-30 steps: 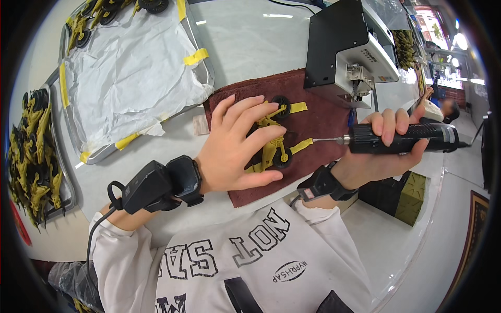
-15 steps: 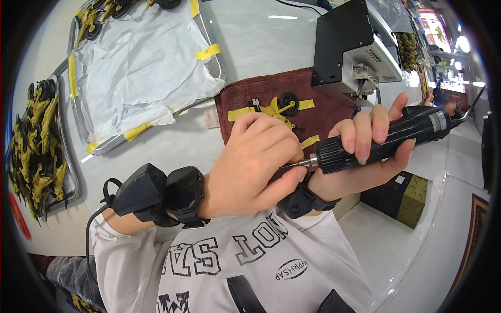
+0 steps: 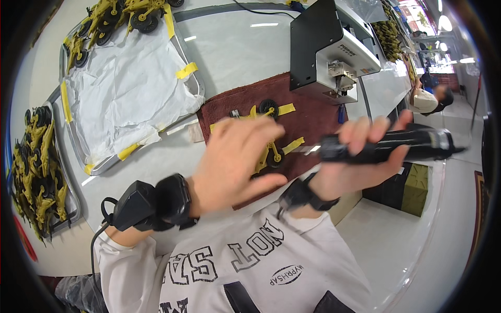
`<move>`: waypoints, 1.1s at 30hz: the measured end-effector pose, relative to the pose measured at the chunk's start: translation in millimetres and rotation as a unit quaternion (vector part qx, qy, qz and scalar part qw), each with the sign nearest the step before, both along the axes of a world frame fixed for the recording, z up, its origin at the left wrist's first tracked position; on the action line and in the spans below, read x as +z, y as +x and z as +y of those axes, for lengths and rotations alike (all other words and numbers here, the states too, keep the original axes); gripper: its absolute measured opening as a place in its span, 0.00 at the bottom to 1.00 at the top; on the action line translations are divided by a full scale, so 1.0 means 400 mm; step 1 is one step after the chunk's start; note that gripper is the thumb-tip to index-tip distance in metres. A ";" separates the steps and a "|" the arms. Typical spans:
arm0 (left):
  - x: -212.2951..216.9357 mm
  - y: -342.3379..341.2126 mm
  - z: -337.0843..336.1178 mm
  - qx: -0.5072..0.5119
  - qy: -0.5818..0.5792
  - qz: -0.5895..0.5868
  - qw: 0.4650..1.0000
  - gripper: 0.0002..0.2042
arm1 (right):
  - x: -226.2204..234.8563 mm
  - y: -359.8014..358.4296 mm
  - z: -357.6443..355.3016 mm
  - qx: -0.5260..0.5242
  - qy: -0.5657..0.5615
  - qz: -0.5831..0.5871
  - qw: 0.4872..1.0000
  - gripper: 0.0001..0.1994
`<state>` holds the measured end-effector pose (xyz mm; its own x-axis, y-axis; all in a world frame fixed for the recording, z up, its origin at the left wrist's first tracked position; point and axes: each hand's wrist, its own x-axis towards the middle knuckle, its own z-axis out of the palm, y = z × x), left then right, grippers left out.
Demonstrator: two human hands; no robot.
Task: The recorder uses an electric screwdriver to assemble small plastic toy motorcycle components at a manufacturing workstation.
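Observation:
My right hand point(image 3: 347, 180) is wrapped round a black electric screwdriver point(image 3: 417, 147), with its blurred bit end toward the left. My left hand point(image 3: 224, 164) hovers blurred over a dark red cloth point(image 3: 313, 112), its thumb spread from the fingers, and nothing shows in it. Beneath and beyond its fingers lies a yellow part with black wheels point(image 3: 274, 157), partly hidden by the hand. Strips of yellow tape point(image 3: 295, 145) lie on the cloth beside that part. A small metal piece point(image 3: 234, 113) is just past my left fingers.
A black and white machine point(image 3: 315, 55) stands at the cloth's far edge. To the left, white paper point(image 3: 125, 88) lines a taped tray, with yellow wheeled parts point(image 3: 143, 21) at its far end. Another tray point(image 3: 76, 206) holds piled yellow parts. A green box point(image 3: 417, 190) is at right.
My left hand has come away from the screwdriver's bit and moved left, its fingers opening. The lower wheel on the cloth now shows. My right hand still holds the screwdriver.

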<state>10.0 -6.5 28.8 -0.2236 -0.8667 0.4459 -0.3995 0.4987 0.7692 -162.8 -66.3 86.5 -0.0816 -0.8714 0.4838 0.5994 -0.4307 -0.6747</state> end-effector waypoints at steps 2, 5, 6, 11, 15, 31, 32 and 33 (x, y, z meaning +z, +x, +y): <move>-0.022 0.025 -0.024 0.037 0.006 -0.122 0.992 0.40 | 0.030 -0.031 -0.061 -0.187 -0.044 0.063 0.979 0.23; -0.063 0.012 -0.032 0.053 0.028 -0.179 0.982 0.44 | 0.066 -0.084 -0.179 -0.355 -0.082 0.150 0.919 0.24; -0.076 0.013 -0.029 0.058 0.052 -0.191 0.978 0.46 | 0.070 -0.084 -0.210 -0.351 -0.089 0.172 0.916 0.27; -0.096 0.005 -0.012 0.057 0.044 -0.184 0.980 0.49 | 0.051 -0.074 -0.270 -0.341 -0.126 0.187 0.913 0.28; -0.092 0.001 -0.016 0.032 0.041 -0.206 0.977 0.50 | 0.016 -0.084 -0.292 -0.291 -0.116 0.245 0.917 0.32; -0.099 -0.006 0.002 -0.003 0.016 -0.203 0.979 0.39 | -0.039 0.028 -0.053 -0.123 0.007 0.156 0.980 0.28; -0.103 -0.004 0.003 -0.016 0.029 -0.215 0.976 0.38 | -0.035 0.053 -0.049 -0.123 -0.038 0.203 0.971 0.30; -0.103 -0.002 -0.007 -0.025 0.036 -0.226 0.973 0.37 | -0.039 0.067 -0.055 -0.109 -0.053 0.213 0.970 0.31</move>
<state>9.4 -9.4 -12.3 -0.4251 -0.8753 0.2304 -0.6819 0.4771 0.5545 -136.0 -88.2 70.8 -0.0323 -0.7990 0.6005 0.1631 -0.5969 -0.7855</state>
